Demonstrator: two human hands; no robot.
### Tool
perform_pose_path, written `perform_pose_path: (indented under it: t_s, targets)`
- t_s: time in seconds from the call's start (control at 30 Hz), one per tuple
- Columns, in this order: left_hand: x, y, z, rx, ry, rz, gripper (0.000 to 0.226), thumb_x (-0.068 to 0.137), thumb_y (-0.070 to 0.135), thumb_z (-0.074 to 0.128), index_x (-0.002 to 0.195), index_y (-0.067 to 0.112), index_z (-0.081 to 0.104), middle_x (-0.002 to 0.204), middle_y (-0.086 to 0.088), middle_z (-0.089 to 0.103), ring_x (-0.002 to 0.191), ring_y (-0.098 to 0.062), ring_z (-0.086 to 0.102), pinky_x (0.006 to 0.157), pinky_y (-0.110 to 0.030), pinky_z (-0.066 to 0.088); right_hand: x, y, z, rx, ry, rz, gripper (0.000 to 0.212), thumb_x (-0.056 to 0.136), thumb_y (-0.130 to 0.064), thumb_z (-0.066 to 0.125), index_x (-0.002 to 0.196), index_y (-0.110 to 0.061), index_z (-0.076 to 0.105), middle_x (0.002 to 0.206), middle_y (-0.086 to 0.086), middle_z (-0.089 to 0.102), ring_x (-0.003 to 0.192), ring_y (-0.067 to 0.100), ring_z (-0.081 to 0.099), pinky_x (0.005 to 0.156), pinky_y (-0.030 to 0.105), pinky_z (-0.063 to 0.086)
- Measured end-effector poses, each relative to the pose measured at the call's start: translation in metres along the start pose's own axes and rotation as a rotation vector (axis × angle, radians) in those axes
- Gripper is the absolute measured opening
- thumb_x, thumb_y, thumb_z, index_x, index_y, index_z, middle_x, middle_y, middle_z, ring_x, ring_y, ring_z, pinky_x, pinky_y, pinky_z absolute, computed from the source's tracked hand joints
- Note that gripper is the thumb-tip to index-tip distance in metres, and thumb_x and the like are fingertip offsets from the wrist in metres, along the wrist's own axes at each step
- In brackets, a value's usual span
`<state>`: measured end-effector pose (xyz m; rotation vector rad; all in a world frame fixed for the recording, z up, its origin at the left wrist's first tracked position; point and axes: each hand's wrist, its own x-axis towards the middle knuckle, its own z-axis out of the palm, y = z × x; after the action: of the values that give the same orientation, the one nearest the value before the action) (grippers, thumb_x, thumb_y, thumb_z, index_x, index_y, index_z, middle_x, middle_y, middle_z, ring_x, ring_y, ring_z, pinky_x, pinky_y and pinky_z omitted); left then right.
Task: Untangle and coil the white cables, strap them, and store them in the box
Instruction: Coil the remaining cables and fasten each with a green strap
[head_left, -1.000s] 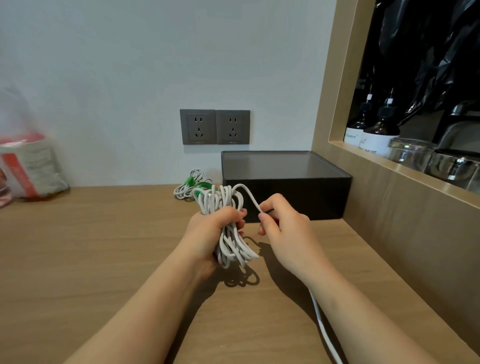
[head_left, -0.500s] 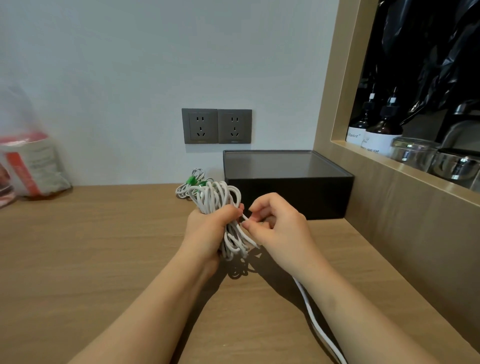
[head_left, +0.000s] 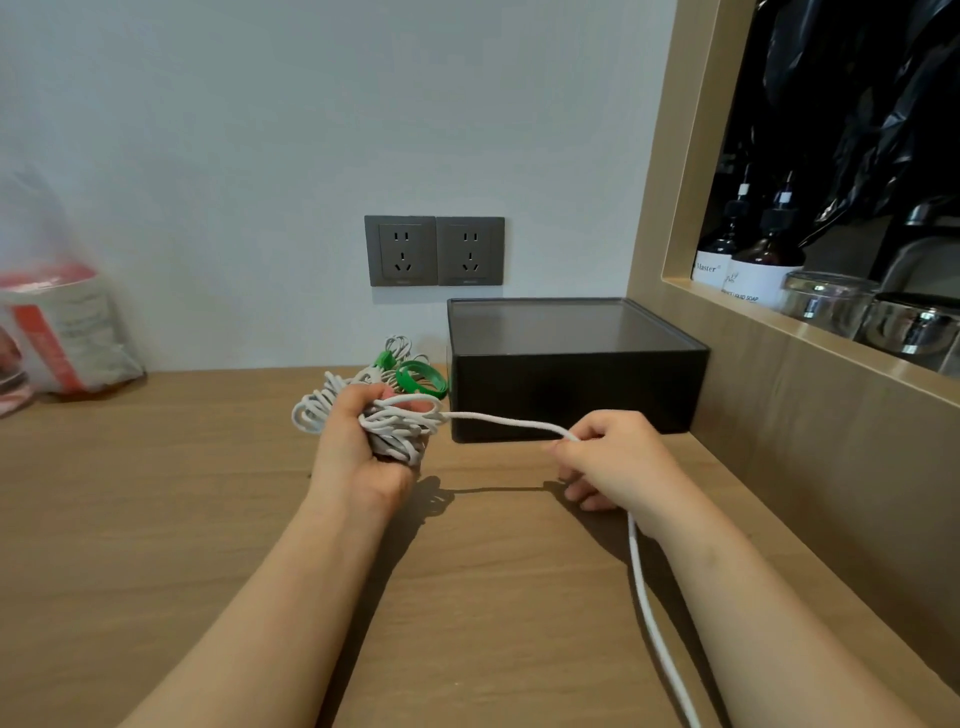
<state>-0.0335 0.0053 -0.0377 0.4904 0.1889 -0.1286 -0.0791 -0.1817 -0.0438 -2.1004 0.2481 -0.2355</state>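
Slack is the worry: the left hand (head_left: 363, 441) clutches the cable bundle (head_left: 395, 426) above mid-desk (head_left: 156, 519), near the black box (head_left: 571, 384) by the back edge, and the right hand (head_left: 613, 462) pinches one strand (head_left: 509, 422) drawn out sideways. Tug too hard and the loops may cinch into a knot.

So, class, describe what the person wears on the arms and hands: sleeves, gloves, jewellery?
Nothing shows. The left hand and right hand are bare, without gloves or visible rings. The left forearm and right forearm are uncovered to the frame's edge: no sleeve, watch or bracelet.
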Motion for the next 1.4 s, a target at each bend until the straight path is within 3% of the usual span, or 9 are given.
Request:
perform_pose_path:
  t_s: [0.1, 0.23, 0.33, 0.5, 0.6, 0.73, 0.83, 1.03, 1.4]
  targets:
    - [0.001, 0.006, -0.001, -0.115, 0.002, -0.023, 0.023, 0.088, 0.009, 0.049, 0.066, 0.008, 0.042, 0.040, 0.000, 0.048, 0.030, -0.008, 0.048, 0.034, -0.017, 0.043, 0.003, 0.003, -0.017, 0.118, 0.123, 0.109, 0.007, 0.089, -0.016, 0.060, 0.086, -0.011, 0.063, 0.065, 0.008, 0.064, 0.053, 0.017, 0.061, 0.052, 0.026, 0.054]
    - [0.001, 0.012, -0.006, -0.149, -0.005, -0.055, 0.025, 0.086, 0.007, 0.051, 0.063, 0.008, 0.042, 0.043, 0.000, 0.047, 0.030, -0.008, 0.047, 0.032, -0.016, 0.040, 0.000, 0.006, -0.017, 0.117, -0.016, 0.116, 0.008, 0.091, -0.019, 0.058, 0.090, -0.012, 0.063, 0.059, 0.006, 0.050, 0.044, 0.011, 0.042, 0.040, 0.019, 0.037]
    - [0.001, 0.013, -0.008, -0.045, -0.012, -0.061, 0.025, 0.085, 0.007, 0.050, 0.062, 0.010, 0.043, 0.043, 0.002, 0.047, 0.032, -0.007, 0.046, 0.034, -0.016, 0.041, 0.001, 0.000, -0.012, 0.222, -0.076, 0.136, 0.005, 0.088, -0.013, 0.059, 0.087, -0.010, 0.062, 0.059, 0.005, 0.045, 0.043, 0.010, 0.035, 0.039, 0.018, 0.030]
    - [-0.002, 0.008, -0.005, 0.214, -0.153, -0.029, 0.022, 0.085, 0.005, 0.045, 0.064, 0.011, 0.042, 0.042, 0.002, 0.044, 0.035, -0.007, 0.042, 0.039, -0.015, 0.042, 0.000, 0.000, -0.021, 0.645, -0.104, 0.191, 0.021, 0.087, -0.012, 0.045, 0.066, -0.009, 0.045, 0.042, -0.003, 0.031, 0.035, 0.007, 0.025, 0.035, 0.017, 0.025]
    - [-0.006, 0.003, -0.002, 0.352, -0.229, -0.034, 0.020, 0.084, 0.003, 0.043, 0.066, 0.011, 0.042, 0.043, 0.001, 0.042, 0.036, -0.009, 0.040, 0.040, -0.016, 0.042, 0.000, 0.001, -0.021, 0.737, -0.061, 0.144, 0.020, 0.091, -0.011, 0.044, 0.072, -0.007, 0.051, 0.043, -0.004, 0.034, 0.035, 0.006, 0.028, 0.034, 0.016, 0.026]
    - [-0.011, 0.000, -0.001, 0.467, -0.319, -0.075, 0.013, 0.067, 0.003, 0.050, 0.067, 0.012, 0.041, 0.043, 0.001, 0.040, 0.034, -0.009, 0.038, 0.039, -0.016, 0.042, -0.001, -0.002, -0.014, 0.655, -0.009, 0.023, 0.017, 0.096, -0.016, 0.047, 0.091, -0.009, 0.062, 0.053, -0.001, 0.041, 0.040, 0.007, 0.033, 0.035, 0.017, 0.028]
    - [-0.014, -0.003, -0.001, 0.552, -0.339, -0.074, 0.013, 0.060, 0.004, 0.054, 0.067, 0.009, 0.044, 0.043, -0.001, 0.040, 0.036, -0.010, 0.038, 0.039, -0.016, 0.040, -0.003, -0.001, -0.007, 0.436, 0.004, -0.109, 0.015, 0.096, -0.021, 0.047, 0.094, -0.019, 0.061, 0.059, -0.001, 0.043, 0.042, 0.006, 0.035, 0.038, 0.018, 0.030]
    - [-0.018, -0.023, 0.000, 0.794, -0.379, -0.031, 0.016, 0.080, -0.012, 0.047, 0.078, 0.004, 0.047, 0.050, -0.006, 0.041, 0.037, -0.013, 0.043, 0.039, -0.021, 0.042, -0.006, 0.000, 0.004, 0.195, 0.034, -0.376, 0.014, 0.095, -0.024, 0.049, 0.092, -0.029, 0.062, 0.058, -0.017, 0.052, 0.053, -0.001, 0.047, 0.049, 0.011, 0.033]
    - [-0.025, -0.033, 0.004, 1.067, -0.489, 0.080, 0.021, 0.078, -0.010, 0.058, 0.088, 0.009, 0.057, 0.069, -0.009, 0.056, 0.055, -0.017, 0.058, 0.054, -0.029, 0.050, -0.008, -0.006, 0.010, 0.355, -0.041, -0.298, 0.016, 0.096, -0.023, 0.046, 0.091, -0.026, 0.062, 0.055, -0.009, 0.053, 0.043, 0.003, 0.041, 0.039, 0.016, 0.032]
